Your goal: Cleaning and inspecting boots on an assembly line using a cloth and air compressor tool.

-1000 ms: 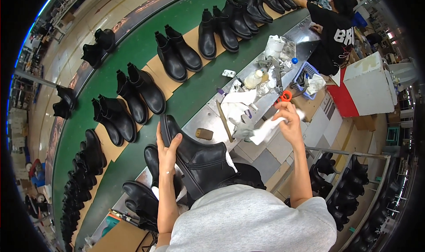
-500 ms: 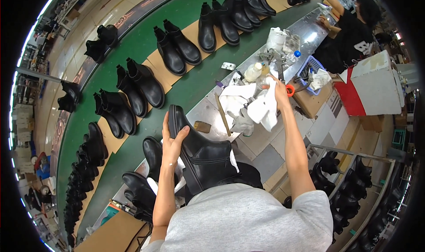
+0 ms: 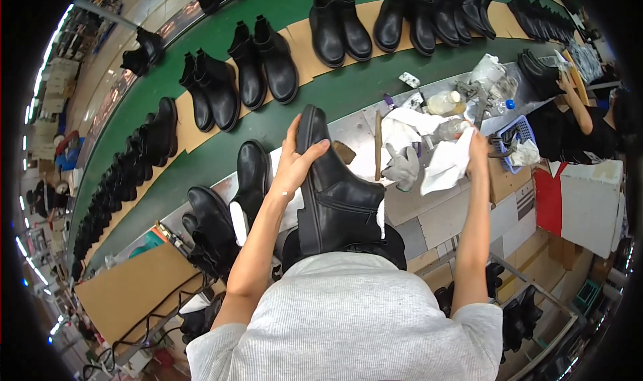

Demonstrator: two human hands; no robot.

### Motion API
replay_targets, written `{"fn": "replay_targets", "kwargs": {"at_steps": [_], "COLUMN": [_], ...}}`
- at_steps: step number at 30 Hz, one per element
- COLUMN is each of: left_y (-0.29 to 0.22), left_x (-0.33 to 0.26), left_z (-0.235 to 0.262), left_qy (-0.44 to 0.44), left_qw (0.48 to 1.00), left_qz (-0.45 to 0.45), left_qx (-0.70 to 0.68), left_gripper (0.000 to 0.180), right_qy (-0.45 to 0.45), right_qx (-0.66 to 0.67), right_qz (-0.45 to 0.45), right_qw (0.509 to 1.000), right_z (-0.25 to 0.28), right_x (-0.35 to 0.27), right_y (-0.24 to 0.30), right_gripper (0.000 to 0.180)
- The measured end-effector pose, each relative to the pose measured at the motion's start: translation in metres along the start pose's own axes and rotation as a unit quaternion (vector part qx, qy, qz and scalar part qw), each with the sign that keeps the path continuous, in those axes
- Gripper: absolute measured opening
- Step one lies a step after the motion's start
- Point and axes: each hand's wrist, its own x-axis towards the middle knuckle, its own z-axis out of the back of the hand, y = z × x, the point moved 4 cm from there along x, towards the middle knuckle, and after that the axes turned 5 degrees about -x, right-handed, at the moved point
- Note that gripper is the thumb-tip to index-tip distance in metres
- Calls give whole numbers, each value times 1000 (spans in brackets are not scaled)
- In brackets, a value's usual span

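One black ankle boot (image 3: 335,193) of smooth, faintly glossy leather stands on end at the centre of the frame, toe pointing up and its side zipper facing the camera. The left hand (image 3: 295,163) clasps its sole edge, fingers curled round the front and thumb spread against the side. Toward the right centre, the right hand (image 3: 477,146) is closed on a crumpled white cloth (image 3: 447,167) that hangs limp below it. Just beside the cloth lie a grey work glove (image 3: 404,167), a thin wooden stick (image 3: 378,145) and small plastic bottles (image 3: 447,103) on the grey metal workbench (image 3: 429,210). Across the upper frame, pairs of black boots (image 3: 341,23) rest on brown cardboard sheets along a green conveyor belt (image 3: 221,160). Another person (image 3: 589,123) works at the far right.
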Motion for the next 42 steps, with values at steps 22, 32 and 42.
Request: {"fn": "replay_targets", "kwargs": {"at_steps": [22, 32, 42], "left_y": [0, -6, -7], "left_x": [-18, -23, -23], "left_z": [-5, -9, -12], "left_qy": [80, 99, 115], "left_qw": [994, 992, 989], "left_qz": [-14, -29, -36], "left_qx": [-78, -69, -82], "left_gripper": [82, 80, 82], "right_qy": [403, 393, 401], "right_qx": [-291, -292, -304], "right_qz": [548, 547, 532], "right_qw": [673, 678, 681], "right_z": [-203, -197, -196], "right_x": [-245, -249, -253], "right_y": [103, 101, 104], "right_gripper": [28, 30, 33]}}
